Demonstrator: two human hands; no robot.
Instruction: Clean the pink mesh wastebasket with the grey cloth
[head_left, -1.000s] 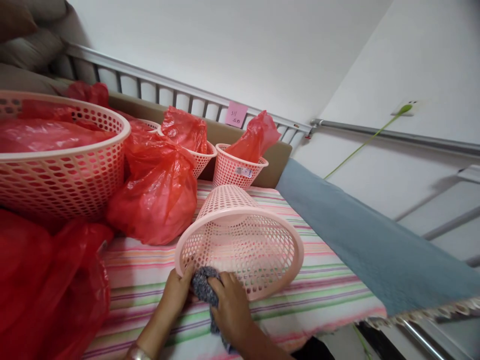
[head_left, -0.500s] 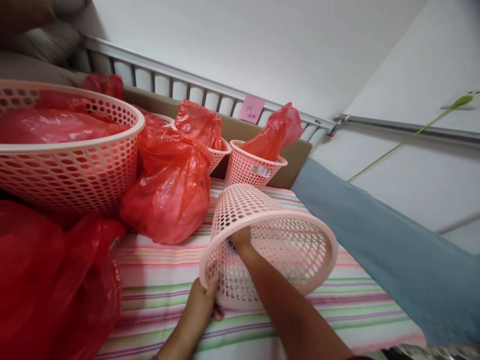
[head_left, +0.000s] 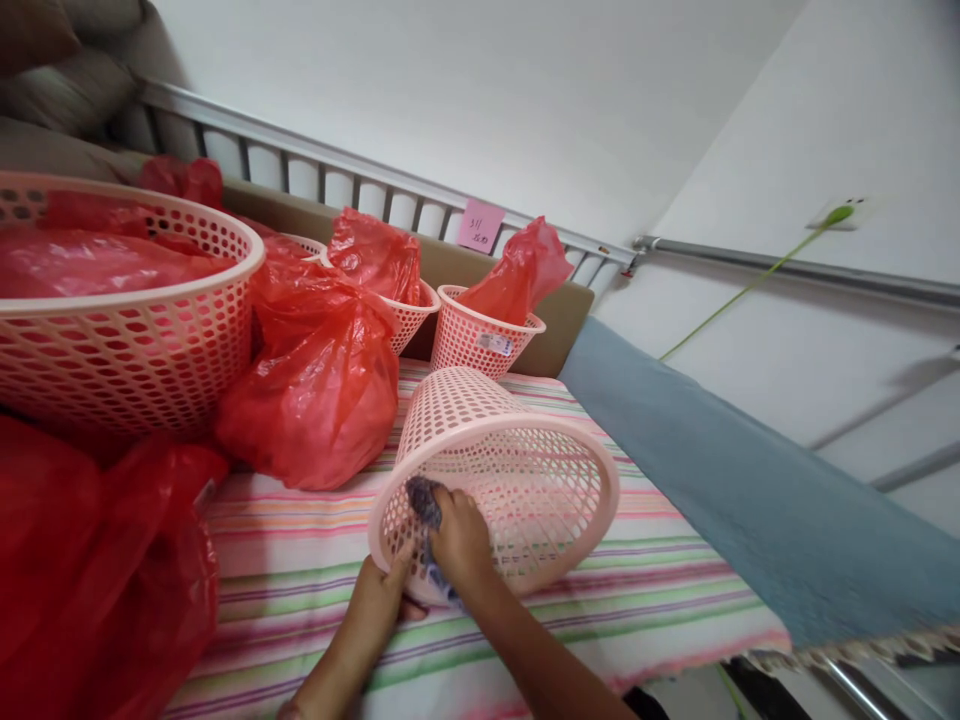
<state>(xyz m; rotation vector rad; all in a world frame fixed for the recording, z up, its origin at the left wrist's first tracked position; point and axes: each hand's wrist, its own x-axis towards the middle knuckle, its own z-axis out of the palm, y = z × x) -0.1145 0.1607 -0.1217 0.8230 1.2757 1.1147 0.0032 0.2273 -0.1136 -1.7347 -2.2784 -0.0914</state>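
A pink perforated plastic wastebasket [head_left: 469,405] lies on its side on a striped cloth, its mouth facing me. My left hand [head_left: 381,590] grips the lower left of its rim, thumb inside and fingers underneath. Inside the mouth, my right hand [head_left: 461,530] is closed on a bunched blue-grey cloth [head_left: 426,500], held against the left inner wall. Part of the cloth hangs below the hand towards the rim.
Behind stands another pink basket [head_left: 480,340] holding a red plastic bag [head_left: 521,270]. To the left are a large pink basket [head_left: 135,350] and stuffed red bags [head_left: 315,390]. A metal railing [head_left: 300,150] with a pink note [head_left: 480,225] runs along the back.
My right hand has come from deep inside the basket out towards its mouth, so the cloth now shows. My left hand keeps its hold on the rim. The view has shifted slightly.
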